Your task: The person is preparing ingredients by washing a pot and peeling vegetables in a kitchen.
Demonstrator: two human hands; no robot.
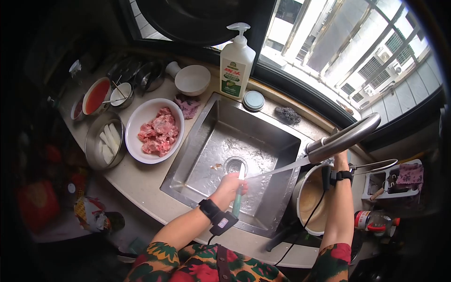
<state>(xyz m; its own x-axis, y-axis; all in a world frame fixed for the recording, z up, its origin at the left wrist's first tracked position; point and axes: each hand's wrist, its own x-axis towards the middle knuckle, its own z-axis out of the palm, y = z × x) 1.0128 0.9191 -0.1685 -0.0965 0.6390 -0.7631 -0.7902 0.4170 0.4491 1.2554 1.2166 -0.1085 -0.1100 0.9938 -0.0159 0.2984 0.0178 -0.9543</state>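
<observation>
My left hand [229, 187] is closed around a green-handled knife [237, 203], held over the steel sink [188, 181]. Its pale blade points away from me, above the drain [235, 165]. A stream of water [277, 169] runs from the faucet [345, 138] onto this hand and the knife. My right hand [341, 160] is up at the faucet's base, mostly behind the spout, so its fingers are hidden. Below that wrist, a pot [300, 207] with a light-brown inside stands to the right of the sink.
Left of the sink are a white bowl of raw meat [159, 131], a steel bowl of white pieces [109, 143], an upturned-looking pale bowl [192, 80] and a red-filled bowl [97, 96]. Behind stand a pump bottle [236, 66], a round lid [253, 100] and a scouring pad [287, 115].
</observation>
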